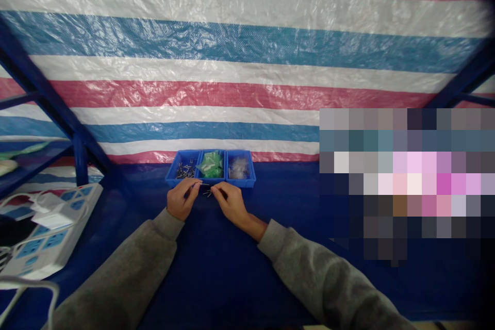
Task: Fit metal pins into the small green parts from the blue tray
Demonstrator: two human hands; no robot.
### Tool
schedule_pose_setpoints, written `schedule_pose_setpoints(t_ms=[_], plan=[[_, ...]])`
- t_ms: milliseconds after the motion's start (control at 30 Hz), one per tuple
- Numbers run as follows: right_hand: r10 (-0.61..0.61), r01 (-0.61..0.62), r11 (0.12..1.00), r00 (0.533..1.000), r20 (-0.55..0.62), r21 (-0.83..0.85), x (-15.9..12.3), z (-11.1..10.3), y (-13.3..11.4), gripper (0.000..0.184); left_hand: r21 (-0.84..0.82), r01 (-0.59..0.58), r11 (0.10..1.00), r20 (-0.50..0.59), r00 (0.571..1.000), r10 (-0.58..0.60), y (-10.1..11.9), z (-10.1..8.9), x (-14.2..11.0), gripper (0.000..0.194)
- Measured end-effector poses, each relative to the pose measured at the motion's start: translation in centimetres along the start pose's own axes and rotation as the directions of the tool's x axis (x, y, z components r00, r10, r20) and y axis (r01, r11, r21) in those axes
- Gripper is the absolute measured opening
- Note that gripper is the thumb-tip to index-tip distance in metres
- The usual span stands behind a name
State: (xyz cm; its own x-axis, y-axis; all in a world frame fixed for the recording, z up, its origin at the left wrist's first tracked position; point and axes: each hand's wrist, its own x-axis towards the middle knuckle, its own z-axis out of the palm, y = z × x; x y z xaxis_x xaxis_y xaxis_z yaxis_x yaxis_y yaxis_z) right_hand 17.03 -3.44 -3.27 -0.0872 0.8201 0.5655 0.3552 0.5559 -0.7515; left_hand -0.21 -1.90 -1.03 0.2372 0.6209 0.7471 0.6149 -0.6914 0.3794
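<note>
At twelve o'clock, beyond everything else, hangs a striped sheet (247,41) in red, white and blue, and below it spreads the dark blue desk (240,278). Taking the gap between the hands as the centre, a white power strip (44,255) lies toward nine o'clock. Three joined blue bins (242,183) stand just beyond the fingers, from ten to two: the leftmost has metal pieces (185,169), the one at twelve a green bag (212,165), the right one clear packaging (238,169). The left hand (181,198), between eight and nine, pinches a thin metal piece (205,184) that points toward three. The right hand (232,203), near four, has its thumb and forefinger drawn narrow; a few thin pieces (208,193) show at their tips, on the ten o'clock side, but I cannot tell whether they are gripped or lie on the desk. Coarse pixelation hides what is at three o'clock, the power strip runs off the edge, and the remaining fingers are hard to make out.
</note>
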Motion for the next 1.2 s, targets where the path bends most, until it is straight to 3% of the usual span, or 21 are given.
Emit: schedule_pose_setpoints(t_ms=[233, 633, 1000, 1200], plan=[[0.013, -0.013, 1.0, 1.0, -0.02, 0.011, -0.04, -0.01, -0.04, 0.023, -0.014, 0.046, 0.999, 0.059, 0.997, -0.045, 0.1, -0.09, -0.12, 0.021], [0.028, -0.028, 0.999, 1.0, -0.014, -0.02, -0.04, 0.04, 0.09, 0.027, 0.022, 0.055, 0.998, 0.077, 0.995, -0.056, 0.44, -0.3, 0.0, 0.023], [0.004, -0.004, 1.0, 1.0, -0.023, 0.006, -0.02, 0.01, -0.06, 0.026, -0.043, 0.103, 0.994, 0.079, 0.992, -0.1, -0.34, 0.18, -0.34, 0.022], [-0.003, 0.003, 1.0, 1.0, -0.02, 0.026, 0.0, -0.14, -0.25, 0.021, 0.032, -0.011, 0.999, 0.068, 0.998, 0.009, -0.49, 0.44, -0.01, 0.029]])
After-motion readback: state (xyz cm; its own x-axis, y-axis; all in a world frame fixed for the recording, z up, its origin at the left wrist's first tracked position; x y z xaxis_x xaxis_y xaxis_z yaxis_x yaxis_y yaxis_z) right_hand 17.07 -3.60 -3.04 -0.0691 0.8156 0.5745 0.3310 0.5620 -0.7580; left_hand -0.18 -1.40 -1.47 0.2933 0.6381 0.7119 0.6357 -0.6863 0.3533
